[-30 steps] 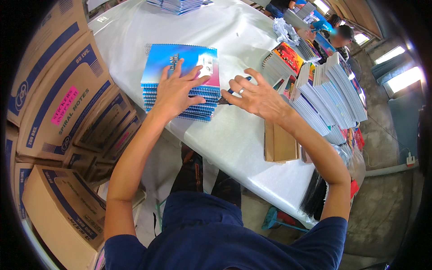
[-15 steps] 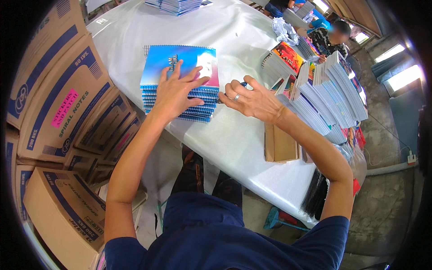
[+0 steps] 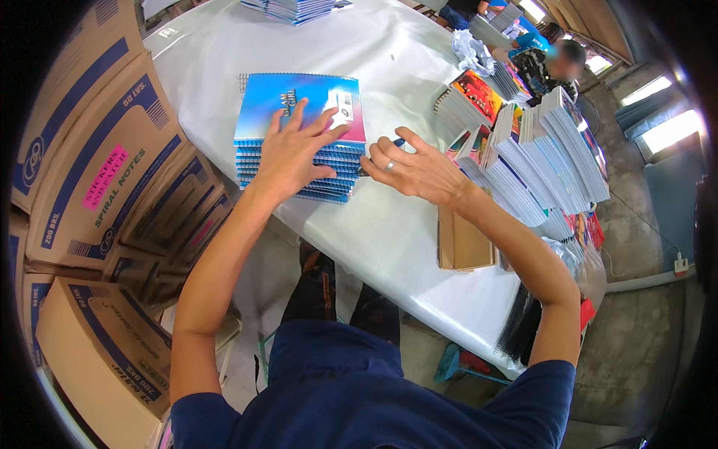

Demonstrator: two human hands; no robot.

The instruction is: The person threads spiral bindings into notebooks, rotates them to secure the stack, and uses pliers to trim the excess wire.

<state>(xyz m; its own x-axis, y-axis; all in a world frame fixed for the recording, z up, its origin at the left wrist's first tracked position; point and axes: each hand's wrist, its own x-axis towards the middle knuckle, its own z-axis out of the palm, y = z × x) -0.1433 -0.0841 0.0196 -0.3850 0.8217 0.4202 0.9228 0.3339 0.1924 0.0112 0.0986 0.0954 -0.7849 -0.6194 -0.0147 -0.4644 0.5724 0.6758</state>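
A stack of spiral notebooks with blue and pink covers lies on the table in front of me, coil edges toward me. My left hand rests on the top cover, fingers spread, with the thumb by the near coil edge. Beside the stack's right side, my right hand is closed round a small tool with a blue part and a dark tip at the coils. The fingers hide most of it, so its kind is not clear. A ring sits on one finger of that hand.
Brown cartons are piled along the left. An open cardboard box stands at the table's near right, beside piles of notebooks. Black coils lie at the near right edge. More notebooks are at the far side; other people sit beyond.
My right hand has shifted slightly left and the tool stays by the stack's right side. A white label on the top cover shows more clearly. My left hand has hardly moved.
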